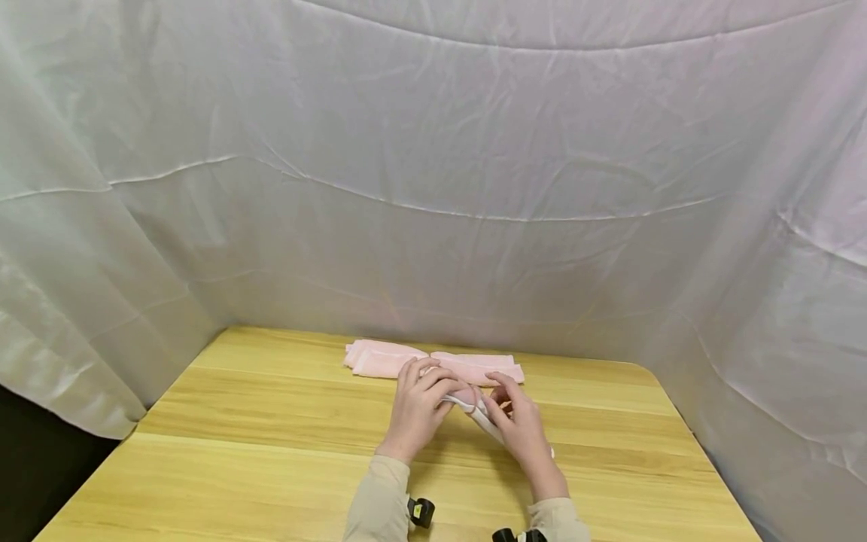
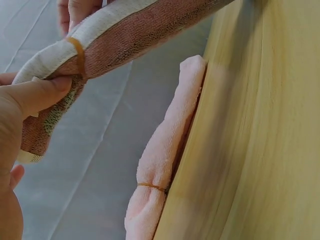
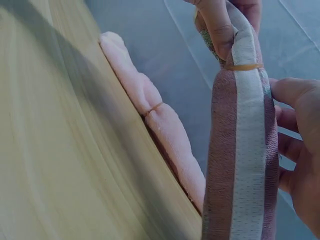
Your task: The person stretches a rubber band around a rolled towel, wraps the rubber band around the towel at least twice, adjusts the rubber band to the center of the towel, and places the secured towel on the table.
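Note:
A long folded towel (image 3: 250,150), mauve with a white stripe, is held above the table. A rubber band (image 3: 245,66) goes around it near one end. My left hand (image 1: 421,406) grips that end, its thumb (image 2: 45,95) pressed on the cloth just beside the band. On the other side of the band, my right hand (image 1: 520,425) has its thumb and fingertips at the towel's edge, loosely bent; part of its fingers is hidden behind the cloth. Behind both hands lies a pale pink towel (image 1: 386,360), banded around its middle.
The wooden table (image 1: 271,467) runs under both arms. White curtains (image 1: 440,150) hang behind it and at both sides. The pink towel lies close to the table's back edge. Wrist cameras (image 1: 421,513) are strapped by the sleeves.

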Demonstrator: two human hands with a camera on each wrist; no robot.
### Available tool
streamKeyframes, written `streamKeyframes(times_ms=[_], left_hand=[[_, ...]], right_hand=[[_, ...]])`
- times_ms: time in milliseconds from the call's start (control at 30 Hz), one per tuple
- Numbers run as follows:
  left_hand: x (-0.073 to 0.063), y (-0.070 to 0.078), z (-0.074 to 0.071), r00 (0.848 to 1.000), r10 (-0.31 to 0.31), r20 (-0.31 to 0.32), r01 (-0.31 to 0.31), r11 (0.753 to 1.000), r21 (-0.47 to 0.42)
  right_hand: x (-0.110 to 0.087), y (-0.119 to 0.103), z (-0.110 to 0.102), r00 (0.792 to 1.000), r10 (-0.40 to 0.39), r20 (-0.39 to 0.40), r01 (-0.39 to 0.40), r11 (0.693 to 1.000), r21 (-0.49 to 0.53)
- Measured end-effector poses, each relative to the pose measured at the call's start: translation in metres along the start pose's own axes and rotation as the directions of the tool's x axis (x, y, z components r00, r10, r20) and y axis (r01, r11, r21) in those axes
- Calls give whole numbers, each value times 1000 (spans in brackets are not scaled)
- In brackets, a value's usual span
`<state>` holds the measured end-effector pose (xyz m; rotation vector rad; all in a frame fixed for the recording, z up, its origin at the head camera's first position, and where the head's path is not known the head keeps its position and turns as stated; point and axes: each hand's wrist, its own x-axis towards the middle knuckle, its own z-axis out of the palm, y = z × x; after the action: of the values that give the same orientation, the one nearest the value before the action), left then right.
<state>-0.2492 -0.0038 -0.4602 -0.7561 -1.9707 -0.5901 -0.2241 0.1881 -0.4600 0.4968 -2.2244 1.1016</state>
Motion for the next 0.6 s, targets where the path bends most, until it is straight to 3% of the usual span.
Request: streamKeyframes(times_ms=[133, 300, 467, 600], left_hand=[[0, 0, -2, 999, 15, -33, -15, 1000, -1], [1, 0, -1, 997, 31, -69, -33, 999, -27], [1, 0, -1, 996, 52, -76, -54, 998, -31], [0, 0, 0, 995, 68, -72, -70, 997, -23]], right_hand=[[-1, -2, -2, 995, -66, 72, 67, 998, -8], [-4, -6, -5, 989, 5, 149, -9, 1000, 26], [-3, -7, -5, 986, 94, 141, -98, 995, 17], [-2, -8, -5, 992, 75, 106, -76, 997, 5]])
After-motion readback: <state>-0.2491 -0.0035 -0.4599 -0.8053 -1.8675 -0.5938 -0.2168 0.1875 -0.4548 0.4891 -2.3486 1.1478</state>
